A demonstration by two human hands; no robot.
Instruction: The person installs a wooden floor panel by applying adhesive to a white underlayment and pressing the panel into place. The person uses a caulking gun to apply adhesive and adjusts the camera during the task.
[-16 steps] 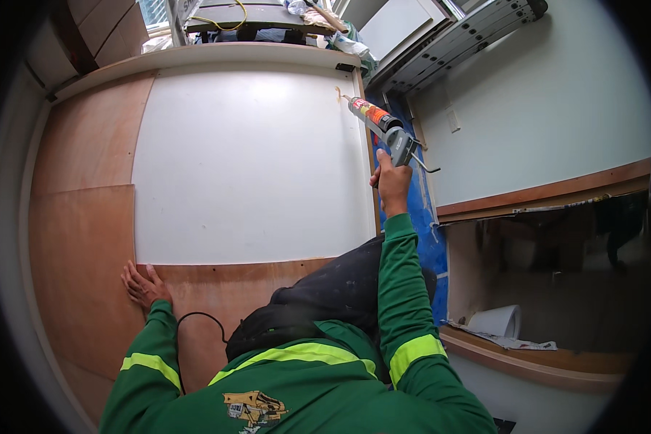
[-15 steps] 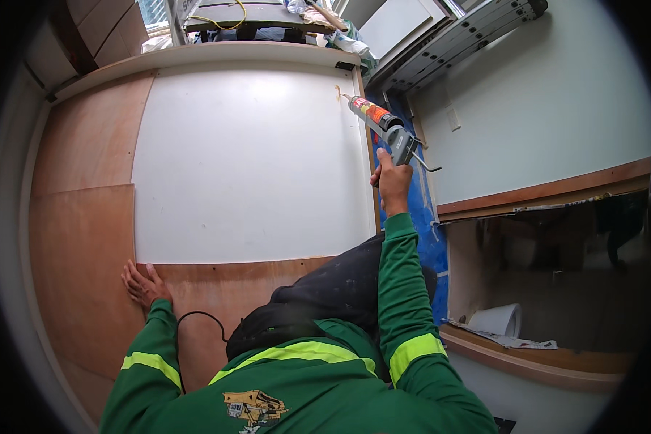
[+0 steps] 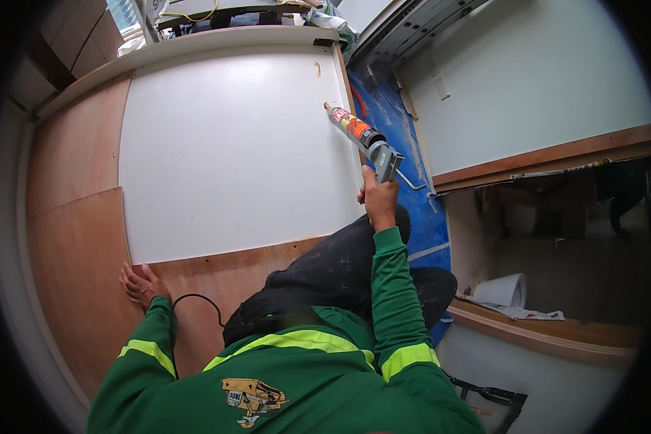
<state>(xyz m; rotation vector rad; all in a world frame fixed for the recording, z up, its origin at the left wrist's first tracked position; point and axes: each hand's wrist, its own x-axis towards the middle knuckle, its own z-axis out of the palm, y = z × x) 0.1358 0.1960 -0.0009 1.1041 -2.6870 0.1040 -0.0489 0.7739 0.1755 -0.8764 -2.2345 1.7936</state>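
My right hand (image 3: pixel 380 195) is wrapped round the handle of a grey caulking gun (image 3: pixel 386 160). Loaded in it is an orange, yellow and black adhesive cartridge (image 3: pixel 357 129), its nozzle tip at a small dab on the white panel (image 3: pixel 231 159), near the panel's right edge. Farther off, a curved tan bead of adhesive (image 3: pixel 317 69) lies on the same panel. My left hand (image 3: pixel 142 285) rests flat, fingers spread, on the reddish-brown plywood (image 3: pixel 79 253) by the panel's near left corner.
A raised ledge (image 3: pixel 195 40) borders the far side. Blue sheeting (image 3: pixel 405 145) covers a strip at the right, beside a pale panel (image 3: pixel 542 94). A ladder (image 3: pixel 412 36) lies at the far right. Beside me is a dark recess with a white bucket (image 3: pixel 502 291). A black cable (image 3: pixel 202 295) loops near my waist.
The caulking gun has moved nearer and slightly left, leaving the far adhesive bead for a second spot. My left hand stays on the plywood, and the view has shifted a little.
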